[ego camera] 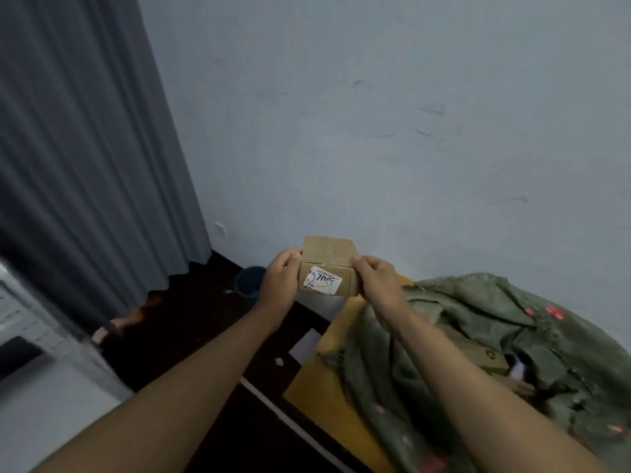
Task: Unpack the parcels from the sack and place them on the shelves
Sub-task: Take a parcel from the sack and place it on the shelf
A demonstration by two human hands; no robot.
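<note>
- Parcel, a small brown cardboard box with a white label point(327, 268), is held in mid-air before the wall, left hand point(280, 279) and right hand point(374, 278) gripping its ends.
- Crumpled green woven sack point(478, 336) lies below right, another parcel apparently inside.
- No shelves in view; likely next: turn and carry it there.

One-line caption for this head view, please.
Both hands, left and right, hold a labelled cardboard box above the open green sack.

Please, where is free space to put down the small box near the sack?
Free: the yellow surface strip left of the green sack; the dark floor between it and the curtain. Crowded: the sack covers the rest.
</note>
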